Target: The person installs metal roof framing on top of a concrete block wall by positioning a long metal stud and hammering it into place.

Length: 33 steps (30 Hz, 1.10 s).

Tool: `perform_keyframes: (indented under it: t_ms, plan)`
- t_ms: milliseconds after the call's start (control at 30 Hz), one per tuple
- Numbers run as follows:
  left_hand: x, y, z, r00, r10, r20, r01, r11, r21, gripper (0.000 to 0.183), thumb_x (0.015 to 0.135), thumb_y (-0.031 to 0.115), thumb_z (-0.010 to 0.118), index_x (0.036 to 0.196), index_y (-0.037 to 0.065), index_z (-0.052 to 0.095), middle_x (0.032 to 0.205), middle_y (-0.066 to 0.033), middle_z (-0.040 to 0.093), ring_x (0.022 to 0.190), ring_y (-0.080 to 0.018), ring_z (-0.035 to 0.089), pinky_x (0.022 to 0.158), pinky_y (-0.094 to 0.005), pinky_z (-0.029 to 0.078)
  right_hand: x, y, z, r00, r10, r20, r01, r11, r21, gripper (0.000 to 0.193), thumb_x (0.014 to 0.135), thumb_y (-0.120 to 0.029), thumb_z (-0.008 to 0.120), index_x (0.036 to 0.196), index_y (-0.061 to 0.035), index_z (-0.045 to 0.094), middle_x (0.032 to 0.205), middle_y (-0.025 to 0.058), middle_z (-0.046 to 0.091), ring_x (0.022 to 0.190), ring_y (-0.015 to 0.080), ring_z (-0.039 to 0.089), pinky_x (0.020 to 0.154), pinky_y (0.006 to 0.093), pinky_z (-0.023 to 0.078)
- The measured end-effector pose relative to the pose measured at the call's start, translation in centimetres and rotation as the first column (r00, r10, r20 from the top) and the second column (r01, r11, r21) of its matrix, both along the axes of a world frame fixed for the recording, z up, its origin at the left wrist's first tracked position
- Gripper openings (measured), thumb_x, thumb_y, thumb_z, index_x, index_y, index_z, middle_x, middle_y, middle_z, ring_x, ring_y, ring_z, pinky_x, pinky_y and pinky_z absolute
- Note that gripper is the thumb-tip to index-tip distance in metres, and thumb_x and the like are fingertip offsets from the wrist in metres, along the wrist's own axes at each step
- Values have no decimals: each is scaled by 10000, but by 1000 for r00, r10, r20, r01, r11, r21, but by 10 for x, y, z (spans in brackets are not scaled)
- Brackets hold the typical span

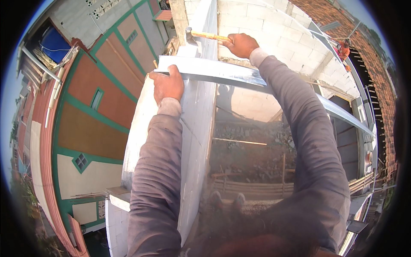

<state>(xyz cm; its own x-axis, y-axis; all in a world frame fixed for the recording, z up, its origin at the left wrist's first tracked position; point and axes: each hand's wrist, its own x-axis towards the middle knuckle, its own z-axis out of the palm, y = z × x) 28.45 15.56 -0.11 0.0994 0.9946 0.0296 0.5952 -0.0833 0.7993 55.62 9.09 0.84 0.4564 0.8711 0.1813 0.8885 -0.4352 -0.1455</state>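
My right hand (242, 45) is closed around the yellow handle of a hammer (209, 36). The hammer's dark head points left, above the top of the white block wall (197, 111). A silvery metal channel (205, 68) lies crosswise over that wall and runs off to the right beneath my right forearm. At its left end, my left hand (168, 85) grips the channel, with the thumb up against its side and the fingers bent over the edge. Both arms wear long dark sleeves.
Below on the right lies a rubble-strewn floor (252, 128) inside the block walls. A painted building with green trim (90, 111) stands down on the left. Another person (343, 50) in orange is at the far right, near a tiled roof (329, 17).
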Motion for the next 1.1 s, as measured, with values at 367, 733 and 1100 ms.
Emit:
perform_keyframes:
  t_ms: [367,733,1100]
  plan:
    - [3,1,-4,999,2,-41,-2,1000,5,674,889,449,484,1304,-73,382,1216,-285,625,1144,-433,607,1001,-474,449,12,-14,-8,998,-27,-55,29,999,27,584,997,-602,442,1028,-83,708,858,113,707,804,266,687,770,417,539]
    - [6,-1,-4,1000,22,-17,-22,1000,11,696,883,480,490,1299,-72,413,1244,-275,612,1176,-428,583,1008,-461,433,12,-26,-15,994,-12,-107,18,998,57,529,1004,-560,456,1055,-100,712,925,117,715,865,278,688,794,442,540]
    - [8,0,-8,1000,13,-23,-12,998,59,683,886,445,475,1313,-80,379,1199,-285,631,1139,-429,610,990,-465,448,18,-18,-14,997,-47,-67,52,996,66,537,992,-568,479,1058,-88,711,894,116,720,854,276,694,768,429,542]
